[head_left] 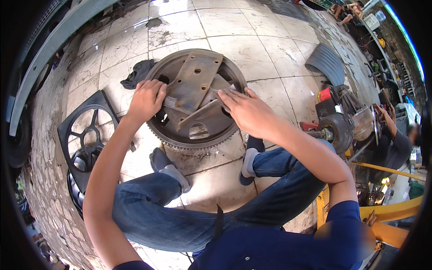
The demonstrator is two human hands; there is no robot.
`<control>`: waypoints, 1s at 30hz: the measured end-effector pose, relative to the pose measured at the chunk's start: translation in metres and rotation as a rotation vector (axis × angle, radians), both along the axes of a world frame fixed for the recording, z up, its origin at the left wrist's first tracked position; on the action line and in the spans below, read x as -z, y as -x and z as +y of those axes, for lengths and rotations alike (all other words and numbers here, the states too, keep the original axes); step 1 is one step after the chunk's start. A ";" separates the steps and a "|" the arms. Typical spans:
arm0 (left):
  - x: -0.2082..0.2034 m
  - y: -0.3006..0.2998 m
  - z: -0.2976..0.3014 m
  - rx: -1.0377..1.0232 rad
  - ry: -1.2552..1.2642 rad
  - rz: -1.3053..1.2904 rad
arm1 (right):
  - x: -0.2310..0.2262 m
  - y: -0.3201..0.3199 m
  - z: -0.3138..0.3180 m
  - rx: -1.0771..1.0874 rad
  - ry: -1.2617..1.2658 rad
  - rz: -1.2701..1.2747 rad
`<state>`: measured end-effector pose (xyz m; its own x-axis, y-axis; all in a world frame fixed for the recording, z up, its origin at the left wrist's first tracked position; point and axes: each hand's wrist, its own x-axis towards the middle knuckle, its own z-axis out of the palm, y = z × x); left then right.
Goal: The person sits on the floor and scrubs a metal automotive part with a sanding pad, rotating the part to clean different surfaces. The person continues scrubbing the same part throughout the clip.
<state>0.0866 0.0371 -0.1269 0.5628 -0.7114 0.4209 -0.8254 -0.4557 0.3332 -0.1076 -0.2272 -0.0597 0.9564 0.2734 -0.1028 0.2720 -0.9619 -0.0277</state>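
Note:
A large toothed flywheel (157,74) lies flat on the tiled floor in front of my feet. Across it rests a flat, rusty steel plate (191,87) with several drilled holes. Beneath that plate, at an angle, a second steel piece (217,85) with an upright edge shows only in part. My left hand (147,100) is closed, its fingers curled at the near left corner of the holed plate. From the right, my right hand (247,110) lies over the second piece and the flywheel's rim, fingers stretched out. What its fingertips touch is partly hidden.
A black fan shroud (85,135) stands to the left, and a dark cloth (137,74) lies beyond it. On the right are a grey curved sheet (325,63), a motor-like machine (335,130) and yellow metal bars (391,211). Another person (396,144) works at far right.

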 end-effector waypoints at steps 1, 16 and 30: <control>-0.002 0.000 0.001 -0.011 -0.012 -0.004 | 0.002 -0.010 0.001 0.041 0.021 0.016; 0.002 -0.002 -0.001 0.004 -0.006 -0.038 | 0.006 0.013 0.001 0.049 0.131 0.020; 0.001 -0.003 -0.001 -0.002 -0.028 -0.028 | 0.006 -0.013 -0.026 0.049 -0.170 0.090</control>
